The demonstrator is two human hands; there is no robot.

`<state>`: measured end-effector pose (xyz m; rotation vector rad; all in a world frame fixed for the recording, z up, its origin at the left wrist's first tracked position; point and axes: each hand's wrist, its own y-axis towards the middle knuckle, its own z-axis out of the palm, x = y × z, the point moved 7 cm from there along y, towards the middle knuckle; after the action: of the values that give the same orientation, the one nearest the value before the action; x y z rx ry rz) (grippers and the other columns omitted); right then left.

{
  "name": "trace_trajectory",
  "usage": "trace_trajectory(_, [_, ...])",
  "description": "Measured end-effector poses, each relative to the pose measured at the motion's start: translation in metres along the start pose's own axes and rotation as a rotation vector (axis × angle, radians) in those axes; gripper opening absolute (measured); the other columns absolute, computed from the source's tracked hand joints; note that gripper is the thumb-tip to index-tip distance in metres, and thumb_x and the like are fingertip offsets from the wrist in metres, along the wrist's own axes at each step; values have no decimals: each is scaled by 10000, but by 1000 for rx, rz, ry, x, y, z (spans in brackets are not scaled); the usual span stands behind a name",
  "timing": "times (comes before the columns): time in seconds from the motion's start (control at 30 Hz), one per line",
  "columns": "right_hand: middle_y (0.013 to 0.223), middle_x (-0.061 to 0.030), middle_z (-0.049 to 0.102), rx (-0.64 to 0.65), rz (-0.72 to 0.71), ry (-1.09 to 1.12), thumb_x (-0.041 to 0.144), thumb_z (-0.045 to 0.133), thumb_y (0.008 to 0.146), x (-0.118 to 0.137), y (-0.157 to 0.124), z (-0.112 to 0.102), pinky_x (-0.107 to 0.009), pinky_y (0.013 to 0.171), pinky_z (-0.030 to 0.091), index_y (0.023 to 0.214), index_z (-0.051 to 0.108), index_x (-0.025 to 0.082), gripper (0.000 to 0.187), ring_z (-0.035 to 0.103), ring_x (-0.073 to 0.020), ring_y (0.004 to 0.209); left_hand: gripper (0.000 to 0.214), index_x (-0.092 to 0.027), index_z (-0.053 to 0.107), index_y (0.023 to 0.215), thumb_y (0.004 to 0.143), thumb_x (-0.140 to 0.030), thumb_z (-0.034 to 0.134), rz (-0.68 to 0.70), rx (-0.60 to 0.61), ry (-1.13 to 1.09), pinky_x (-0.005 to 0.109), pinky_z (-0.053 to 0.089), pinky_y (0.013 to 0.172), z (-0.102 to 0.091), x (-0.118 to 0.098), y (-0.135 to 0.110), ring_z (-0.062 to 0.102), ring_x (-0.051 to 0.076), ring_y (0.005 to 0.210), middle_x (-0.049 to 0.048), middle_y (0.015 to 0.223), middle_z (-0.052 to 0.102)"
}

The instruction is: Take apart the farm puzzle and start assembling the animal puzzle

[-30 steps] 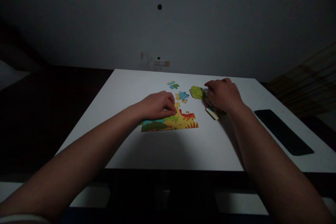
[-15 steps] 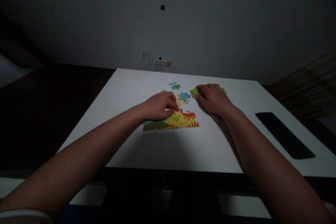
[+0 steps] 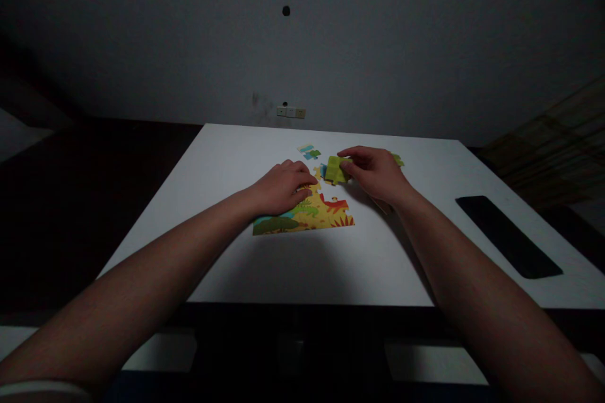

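A partly joined jigsaw puzzle (image 3: 312, 215) with a yellow, green and red picture lies on the white table. My left hand (image 3: 283, 187) rests on its upper left part, fingers apart and gripping nothing. Between thumb and fingers, my right hand (image 3: 375, 171) holds up a puzzle piece (image 3: 336, 169), its plain green face showing. Behind that piece is a blue puzzle piece (image 3: 322, 171), mostly covered. Farther back lie loose blue and green pieces (image 3: 309, 152). Other green pieces (image 3: 398, 159) show past my right hand, which partly hides them.
The white table (image 3: 227, 264) stands near a grey wall. A long black flat object (image 3: 508, 236) lies on its right side. Wall sockets (image 3: 290, 112) are beyond the far edge. Patterned cloth (image 3: 553, 132) hangs at the right.
My right hand has lifted a green puzzle piece from the right-hand pieces and moved left with it, over the blue piece. My left hand has shifted slightly up, uncovering more of the puzzle.
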<state>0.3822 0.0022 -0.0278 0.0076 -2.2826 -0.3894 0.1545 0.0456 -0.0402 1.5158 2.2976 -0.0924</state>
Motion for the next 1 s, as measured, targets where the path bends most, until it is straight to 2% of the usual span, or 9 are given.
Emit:
trace_trajectory(0.13, [946,-80,872,8,-19,-85,339,729,1001,7,-2,4,-411,754,575,1241,902,237,313,753,-264,786,461,-204,803,1428,1144,-292,451,-23,-4,11,513,496,1168,0,0,1,657,338,1274,164,1391,753])
trace_trajectory(0.2, [943,-82,870,-6,-18,-106,327,727,997,11,-2,2,-412,764,572,1241,903,231,315,751,-263,784,470,-208,792,1442,1147,-319,443,-43,0,-5,520,487,1180,-2,2,0,650,340,1285,165,1397,746])
trace_trajectory(0.27, [936,-84,862,-13,-19,-96,322,718,1000,14,-3,0,-415,769,575,1262,893,224,330,746,-262,782,511,-216,754,1509,1130,-480,533,-71,35,-30,548,474,1196,-3,3,-1,623,368,1324,174,1461,715])
trace_trajectory(0.37, [969,-97,859,-10,-21,-76,308,710,994,14,-4,-1,-425,783,593,1306,875,219,364,749,-267,803,872,-253,655,1645,943,-763,741,-116,138,-35,614,439,1228,-2,5,-5,552,432,1397,186,1593,627])
trace_trajectory(0.47, [1068,-120,871,-11,-31,-57,292,722,974,14,-4,-1,-448,822,626,1327,861,221,386,768,-280,849,1050,-286,605,1701,819,-813,824,-148,205,-34,637,403,1261,-3,8,-9,500,457,1444,182,1630,579])
trace_trajectory(0.7, [1133,-117,858,15,-43,-20,236,764,896,15,-5,2,-477,852,669,1316,857,237,430,791,-272,833,958,-339,654,1651,797,-714,872,-91,272,-82,615,373,1285,-4,10,-11,506,444,1466,141,1618,590])
trace_trajectory(0.87, [1149,-98,854,43,-50,70,228,772,889,16,-7,4,-469,847,687,1311,865,270,434,798,-269,865,897,-343,681,1592,793,-688,901,-40,293,-98,586,385,1253,-3,7,-13,551,419,1437,132,1584,637])
trace_trajectory(1.0, [1115,-87,872,83,-108,124,300,806,916,21,-8,7,-474,874,682,1196,880,270,291,806,-279,903,781,-304,734,1491,831,-686,903,-38,224,-147,541,405,1222,-3,8,-11,607,390,1370,123,1484,706])
